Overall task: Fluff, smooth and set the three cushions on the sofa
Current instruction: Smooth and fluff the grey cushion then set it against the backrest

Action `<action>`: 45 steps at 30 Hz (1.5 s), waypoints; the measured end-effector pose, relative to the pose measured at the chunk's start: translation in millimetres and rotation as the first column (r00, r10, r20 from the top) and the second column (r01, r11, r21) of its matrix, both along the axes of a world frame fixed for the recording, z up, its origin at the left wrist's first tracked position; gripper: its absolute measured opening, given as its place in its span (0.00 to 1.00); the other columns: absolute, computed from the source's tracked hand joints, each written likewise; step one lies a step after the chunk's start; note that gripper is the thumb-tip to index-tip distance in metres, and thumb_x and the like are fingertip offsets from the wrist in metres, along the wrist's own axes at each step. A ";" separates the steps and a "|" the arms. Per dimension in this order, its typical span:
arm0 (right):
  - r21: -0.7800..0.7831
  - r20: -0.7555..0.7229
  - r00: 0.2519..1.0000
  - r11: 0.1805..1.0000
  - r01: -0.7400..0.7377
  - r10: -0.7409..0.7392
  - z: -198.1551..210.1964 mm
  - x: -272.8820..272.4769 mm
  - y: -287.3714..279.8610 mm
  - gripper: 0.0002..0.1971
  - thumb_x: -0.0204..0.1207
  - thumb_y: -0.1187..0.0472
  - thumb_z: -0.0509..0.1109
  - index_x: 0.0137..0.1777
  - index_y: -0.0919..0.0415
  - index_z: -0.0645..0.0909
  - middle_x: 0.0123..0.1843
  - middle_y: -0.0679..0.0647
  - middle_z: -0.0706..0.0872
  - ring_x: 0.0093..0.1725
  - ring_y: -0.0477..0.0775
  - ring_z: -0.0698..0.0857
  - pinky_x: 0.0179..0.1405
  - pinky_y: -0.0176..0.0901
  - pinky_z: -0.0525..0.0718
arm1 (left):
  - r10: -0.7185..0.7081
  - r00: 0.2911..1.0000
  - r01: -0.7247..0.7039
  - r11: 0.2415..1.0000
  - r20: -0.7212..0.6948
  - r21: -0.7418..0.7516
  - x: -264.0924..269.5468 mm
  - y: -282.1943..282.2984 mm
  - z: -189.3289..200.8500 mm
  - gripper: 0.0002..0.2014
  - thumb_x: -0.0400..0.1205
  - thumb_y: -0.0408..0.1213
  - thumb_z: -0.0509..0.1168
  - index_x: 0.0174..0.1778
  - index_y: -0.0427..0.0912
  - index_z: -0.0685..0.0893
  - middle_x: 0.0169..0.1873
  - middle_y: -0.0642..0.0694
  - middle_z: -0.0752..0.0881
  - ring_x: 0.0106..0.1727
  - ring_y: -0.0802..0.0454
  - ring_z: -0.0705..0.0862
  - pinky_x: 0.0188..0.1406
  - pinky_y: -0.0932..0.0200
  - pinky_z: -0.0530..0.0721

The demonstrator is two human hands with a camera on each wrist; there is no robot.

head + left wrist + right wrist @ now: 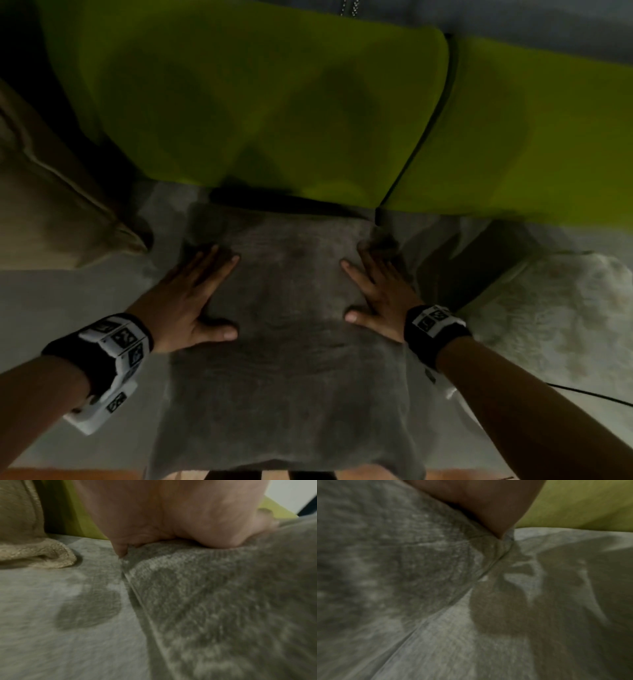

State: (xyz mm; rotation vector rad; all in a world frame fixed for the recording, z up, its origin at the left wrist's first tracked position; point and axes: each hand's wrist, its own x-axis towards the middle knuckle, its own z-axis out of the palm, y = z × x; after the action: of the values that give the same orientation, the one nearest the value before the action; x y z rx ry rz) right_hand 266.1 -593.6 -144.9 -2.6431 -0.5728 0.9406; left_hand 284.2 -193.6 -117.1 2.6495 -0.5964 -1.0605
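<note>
A grey textured cushion [287, 342] lies flat on the sofa seat in front of me. My left hand [195, 298] lies flat on its left part, fingers straight and pointing away, thumb out. My right hand [376, 294] presses flat on its right part the same way. The left wrist view shows my left palm [171, 513] pushed into the grey cushion [223, 601]. In the right wrist view my right hand [488, 504] rests on the same grey cushion [385, 561]. A beige cushion [51, 192] sits at the left, a cream fluffy cushion [561, 322] at the right.
Two lime-green back cushions [260, 102] stand behind the seat, meeting at a seam right of centre. The light grey sofa seat [75, 308] spreads on both sides of the grey cushion. A thin black cable [589, 394] runs near my right forearm.
</note>
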 end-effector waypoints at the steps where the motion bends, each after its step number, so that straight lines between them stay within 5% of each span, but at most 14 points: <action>1: 0.010 -0.033 0.999 0.999 0.034 -0.033 -0.9 2.1 -1.4 0.46 0.64 0.12 0.37 0.79 0.23 0.21 0.90 0.55 0.29 0.90 0.65 0.41 0.88 0.65 0.43 | 0.021 0.999 -0.021 1.000 -0.025 -0.001 3.4 -0.6 -1.2 0.61 0.60 0.89 0.49 0.81 0.67 0.25 0.86 0.50 0.30 0.88 0.45 0.37 0.86 0.40 0.50; 7: -0.121 -0.053 0.985 0.981 0.155 -0.162 3.1 19.0 -12.3 0.58 0.59 0.08 0.39 0.85 0.34 0.24 0.92 0.55 0.39 0.90 0.62 0.40 0.88 0.67 0.40 | 0.267 0.957 -0.264 0.964 -0.115 0.036 19.1 -0.4 8.6 0.73 0.52 0.88 0.61 0.85 0.58 0.31 0.89 0.46 0.45 0.87 0.40 0.56 0.83 0.35 0.60; 10: -0.199 0.064 0.966 0.945 0.260 -0.252 35.7 14.7 -11.3 0.63 0.61 0.09 0.38 0.90 0.48 0.35 0.92 0.52 0.38 0.90 0.58 0.36 0.87 0.69 0.37 | 0.361 0.932 -0.361 0.933 0.017 -0.009 12.0 -0.1 28.6 0.71 0.56 0.87 0.60 0.87 0.51 0.38 0.88 0.41 0.54 0.85 0.37 0.60 0.82 0.36 0.61; 12: -0.142 0.215 0.935 0.938 0.317 -0.284 68.1 0.1 -5.8 0.57 0.70 0.13 0.39 0.90 0.50 0.35 0.91 0.50 0.34 0.89 0.54 0.31 0.86 0.69 0.36 | 0.365 0.915 -0.360 0.931 0.172 -0.061 -5.7 -1.2 45.2 0.67 0.62 0.86 0.54 0.88 0.44 0.42 0.87 0.36 0.52 0.86 0.36 0.56 0.82 0.33 0.61; 14: 0.053 0.345 0.910 0.973 0.224 -0.228 98.1 -27.3 5.6 0.46 0.79 0.21 0.42 0.90 0.47 0.37 0.91 0.51 0.36 0.90 0.57 0.35 0.87 0.72 0.41 | 0.277 0.906 -0.236 0.958 0.322 -0.162 -34.6 -6.7 62.6 0.55 0.73 0.76 0.53 0.88 0.44 0.46 0.87 0.34 0.52 0.87 0.34 0.53 0.81 0.32 0.63; 16: 0.207 0.438 0.898 0.977 -0.050 -0.047 103.7 -64.7 20.0 0.42 0.82 0.26 0.49 0.90 0.44 0.44 0.92 0.56 0.46 0.90 0.65 0.44 0.85 0.77 0.48 | 0.176 0.909 -0.066 0.956 0.378 -0.285 -70.9 -18.9 76.6 0.43 0.81 0.66 0.55 0.88 0.47 0.54 0.88 0.36 0.51 0.87 0.34 0.53 0.80 0.31 0.64; 19: 0.139 0.450 0.881 0.964 -0.227 0.142 72.0 -109.1 32.2 0.45 0.79 0.26 0.61 0.90 0.47 0.53 0.91 0.59 0.54 0.90 0.71 0.50 0.81 0.83 0.54 | 0.012 0.939 0.065 0.975 0.342 -0.212 -120.1 -26.2 61.0 0.42 0.81 0.72 0.50 0.88 0.52 0.54 0.89 0.39 0.47 0.87 0.31 0.51 0.77 0.24 0.65; 22: 0.014 0.337 0.937 0.994 -0.109 0.098 31.6 -113.7 31.9 0.46 0.76 0.21 0.54 0.90 0.40 0.48 0.92 0.53 0.44 0.89 0.72 0.45 0.79 0.85 0.55 | 0.017 0.971 -0.006 0.999 0.239 -0.045 -132.3 -26.4 30.0 0.47 0.75 0.80 0.41 0.87 0.61 0.41 0.88 0.46 0.42 0.88 0.35 0.47 0.73 0.22 0.67; 29: -0.068 0.249 0.968 0.997 -0.018 0.035 10.3 -102.5 30.5 0.47 0.72 0.16 0.45 0.84 0.30 0.28 0.87 0.46 0.20 0.88 0.64 0.28 0.84 0.77 0.40 | 0.002 0.967 -0.019 0.998 0.255 0.064 -121.1 -34.3 8.5 0.54 0.68 0.83 0.46 0.87 0.62 0.37 0.89 0.47 0.42 0.87 0.36 0.43 0.72 0.20 0.64; 37: -0.144 0.079 0.972 0.962 0.231 -0.222 53.2 -150.0 12.3 0.61 0.61 0.12 0.57 0.80 0.30 0.19 0.86 0.46 0.19 0.88 0.60 0.28 0.82 0.81 0.37 | 0.002 0.964 0.001 1.000 0.266 -0.012 -158.7 -22.0 30.5 0.61 0.64 0.80 0.59 0.87 0.59 0.38 0.88 0.45 0.36 0.87 0.32 0.41 0.72 0.19 0.66; 40: -0.025 0.180 0.912 0.926 0.378 -0.367 90.7 -162.1 24.6 0.65 0.64 0.28 0.75 0.84 0.33 0.24 0.91 0.49 0.30 0.89 0.62 0.34 0.85 0.75 0.43 | 0.153 0.939 -0.104 0.980 0.308 -0.169 -168.6 -24.2 57.0 0.55 0.69 0.77 0.56 0.88 0.57 0.43 0.88 0.44 0.36 0.87 0.35 0.39 0.79 0.22 0.56; 42: 0.137 0.283 0.896 0.939 0.316 -0.342 105.8 -175.2 38.5 0.66 0.67 0.44 0.82 0.86 0.35 0.27 0.91 0.51 0.32 0.90 0.64 0.35 0.85 0.76 0.50 | 0.206 0.894 -0.094 0.955 0.399 -0.282 -175.8 -32.9 70.8 0.52 0.73 0.73 0.59 0.88 0.55 0.47 0.88 0.39 0.38 0.87 0.32 0.40 0.79 0.22 0.55; 45: 0.141 0.302 0.900 0.949 0.282 -0.313 82.0 -186.8 54.0 0.72 0.59 0.42 0.87 0.87 0.36 0.31 0.88 0.50 0.27 0.88 0.73 0.35 0.82 0.82 0.50 | 0.204 0.900 -0.123 0.967 0.385 -0.225 -173.6 -42.9 56.7 0.53 0.72 0.70 0.66 0.86 0.67 0.41 0.87 0.42 0.33 0.86 0.27 0.40 0.74 0.16 0.61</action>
State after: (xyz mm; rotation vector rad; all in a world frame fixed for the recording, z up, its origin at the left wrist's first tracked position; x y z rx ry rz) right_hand 79.3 -539.6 -62.9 -2.7093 -0.2550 0.3858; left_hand 110.6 -236.5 -60.3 2.6941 -0.5068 -0.3780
